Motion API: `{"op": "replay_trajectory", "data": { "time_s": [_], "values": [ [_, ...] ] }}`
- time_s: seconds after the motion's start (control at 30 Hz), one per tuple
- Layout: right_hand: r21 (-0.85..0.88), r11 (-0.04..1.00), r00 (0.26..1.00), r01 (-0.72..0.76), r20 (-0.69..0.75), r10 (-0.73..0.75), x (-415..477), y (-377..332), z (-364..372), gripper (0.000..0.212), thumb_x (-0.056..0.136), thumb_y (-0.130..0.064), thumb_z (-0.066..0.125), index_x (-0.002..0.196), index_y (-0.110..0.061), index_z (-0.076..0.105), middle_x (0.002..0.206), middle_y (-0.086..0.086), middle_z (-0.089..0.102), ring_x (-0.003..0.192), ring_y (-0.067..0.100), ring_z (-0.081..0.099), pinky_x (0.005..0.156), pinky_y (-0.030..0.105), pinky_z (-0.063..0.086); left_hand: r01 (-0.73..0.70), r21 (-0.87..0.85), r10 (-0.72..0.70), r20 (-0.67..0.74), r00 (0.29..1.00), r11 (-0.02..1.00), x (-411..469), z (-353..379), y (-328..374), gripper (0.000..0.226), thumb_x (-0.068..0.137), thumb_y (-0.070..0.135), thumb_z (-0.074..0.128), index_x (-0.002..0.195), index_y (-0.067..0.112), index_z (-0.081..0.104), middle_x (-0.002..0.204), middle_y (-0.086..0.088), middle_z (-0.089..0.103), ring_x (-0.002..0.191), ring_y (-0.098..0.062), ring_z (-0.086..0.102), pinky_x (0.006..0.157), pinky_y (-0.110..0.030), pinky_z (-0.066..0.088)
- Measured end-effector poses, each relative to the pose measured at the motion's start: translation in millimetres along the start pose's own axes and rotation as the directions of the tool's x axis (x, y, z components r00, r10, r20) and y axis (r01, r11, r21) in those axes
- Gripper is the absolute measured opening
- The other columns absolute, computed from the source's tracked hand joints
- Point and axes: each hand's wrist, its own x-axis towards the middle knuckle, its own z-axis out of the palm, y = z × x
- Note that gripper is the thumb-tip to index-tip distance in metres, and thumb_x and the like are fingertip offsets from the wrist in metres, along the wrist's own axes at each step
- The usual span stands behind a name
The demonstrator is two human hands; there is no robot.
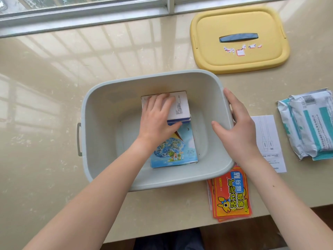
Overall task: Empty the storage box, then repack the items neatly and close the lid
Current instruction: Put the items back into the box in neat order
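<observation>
The grey storage box (pixel 111 98) stands open in the middle of the counter. Inside it lies a blue picture book (pixel 180 150) with a white box (pixel 181 107) stacked on its far end. My left hand (pixel 158 118) reaches into the storage box and rests flat on the white box, thumb against its near edge. My right hand (pixel 236 127) rests with straight fingers on the storage box's right rim. The yellow lid (pixel 239 56) with a dark handle lies at the back right.
To the right of the storage box lie a white leaflet (pixel 270 134), stacked white and teal wipe packs (pixel 310 125) and, near the counter's front edge, orange heat-patch packets (pixel 230 195). A window frame (pixel 81 11) runs along the back.
</observation>
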Motion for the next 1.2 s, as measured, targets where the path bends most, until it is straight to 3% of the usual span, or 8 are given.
{"op": "replay_trajectory", "data": {
  "time_s": [0.2,0.4,0.57,0.73,0.87,1.03,1.2],
  "values": [
    [-0.008,1.0,1.0,0.015,-0.011,-0.015,0,1,0,0.08,0.081,0.0,0.068,0.15,-0.029,0.038,0.147,-0.014,0.045,0.134,0.002,0.043,0.111,0.036,0.04,0.03,0.03,-0.031,0.057,0.998,0.999,-2,3,-5,0.063,0.067,0.036,0.077,0.122,0.013,0.058,0.128,-0.01,0.055,0.115,-0.033,0.048,0.1,-0.044,0.038],
    [0.006,1.0,1.0,0.029,-0.012,-0.029,1,4,1,0.081,0.081,0.0,0.068,0.149,-0.03,0.038,0.147,-0.014,0.045,0.134,0.002,0.043,0.112,0.036,0.039,0.001,0.013,-0.002,0.054,0.999,1.0,-5,-10,-2,0.057,0.078,0.04,0.067,0.126,0.012,0.058,0.128,-0.009,0.056,0.117,-0.031,0.049,0.102,-0.042,0.038],
    [-0.159,0.977,0.988,0.142,-0.043,-0.15,-1,0,-2,0.065,0.086,-0.01,0.068,0.146,-0.016,0.044,0.148,0.001,0.045,0.137,0.011,0.038,0.113,0.012,0.024,0.0,-0.008,0.0,0.002,1.0,1.0,-14,-56,5,0.047,0.094,0.033,0.05,0.133,0.007,0.055,0.131,-0.008,0.058,0.121,-0.028,0.05,0.107,-0.042,0.037],
    [-0.353,0.88,0.921,0.319,-0.101,-0.375,-16,-8,-11,0.042,0.092,-0.024,0.052,0.129,-0.004,0.059,0.136,0.013,0.056,0.13,0.032,0.048,0.112,0.04,0.036,-0.002,-0.03,0.002,-0.026,1.0,1.0,-45,-96,18,0.044,0.098,0.031,0.042,0.131,0.006,0.057,0.129,-0.008,0.06,0.119,-0.03,0.052,0.108,-0.038,0.036],
    [-0.391,0.829,0.874,0.4,-0.11,-0.474,-57,-17,-15,0.029,0.094,-0.016,0.052,0.113,0.0,0.066,0.12,0.015,0.064,0.116,0.032,0.057,0.106,0.037,0.041,0.015,-0.051,-0.016,-0.01,1.0,0.999,-89,-113,36,0.043,0.097,0.029,0.043,0.128,0.004,0.059,0.126,-0.009,0.061,0.116,-0.031,0.054,0.104,-0.038,0.038],
    [-0.411,0.808,0.891,0.421,0.018,-0.455,-125,-17,-13,0.032,0.093,-0.016,0.053,0.116,0.0,0.067,0.122,0.014,0.064,0.118,0.032,0.058,0.104,0.044,0.044,0.043,-0.066,-0.033,0.146,0.989,0.997,-145,-131,52,0.046,0.098,0.032,0.041,0.135,0.007,0.054,0.133,-0.01,0.058,0.123,-0.033,0.051,0.104,-0.045,0.039],
    [-0.496,0.804,0.941,0.327,0.096,-0.323,-178,-37,-31,0.047,0.093,-0.031,0.049,0.131,-0.007,0.06,0.134,0.013,0.058,0.127,0.035,0.051,0.113,0.039,0.029,-0.015,-0.02,0.02,0.22,0.975,1.0,-176,-178,71,0.051,0.096,0.036,0.041,0.142,0.015,0.048,0.141,-0.007,0.053,0.131,-0.032,0.046,0.11,-0.047,0.034]
  ]
}}
